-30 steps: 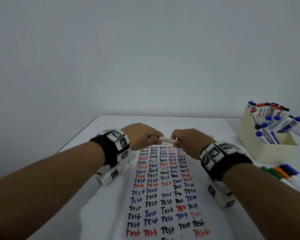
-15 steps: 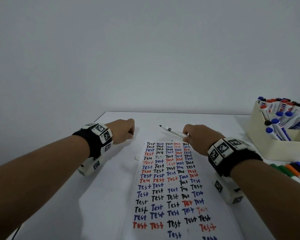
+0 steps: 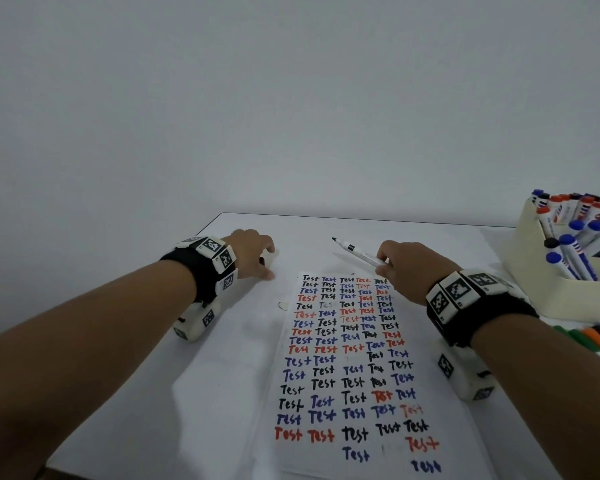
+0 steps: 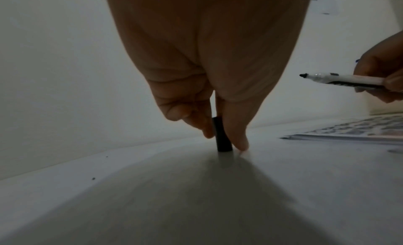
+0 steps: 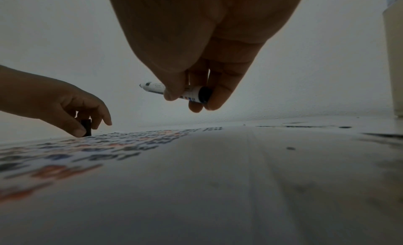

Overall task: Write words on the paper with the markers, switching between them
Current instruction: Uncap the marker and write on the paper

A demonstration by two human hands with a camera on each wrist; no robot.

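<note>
Hands parted since uncapping: left hand now pinches cap upright on table left of paper; right hand grips bared marker, ready to write.

The head view looks forward and down from behind both wrists. Each wrist view sits low, close under its own palm, facing along the fingers. All three share the left hand, the right hand and the marker.
</note>
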